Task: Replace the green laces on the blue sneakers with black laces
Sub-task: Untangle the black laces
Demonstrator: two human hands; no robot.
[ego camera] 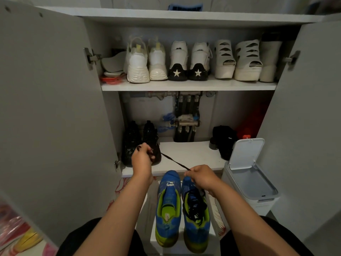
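The left forearm (120, 207) and right forearm (243, 209) stretch forward, bare, one on either side of the blue sneakers (168, 206). The left hand (143, 157) is up beyond the sneakers' toes and off to their left, fingers curled tight round a black lace (175, 162). The right hand (201, 177) hovers just over the toe of the right-hand sneaker, pinching the same lace, which is pulled taut between the two hands.

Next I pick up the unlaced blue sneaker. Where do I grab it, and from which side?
Likely the heel collar, from the near side: the unlaced blue sneaker lies heel toward you with its mouth gaping open, and the other sneaker sits close along its right flank.
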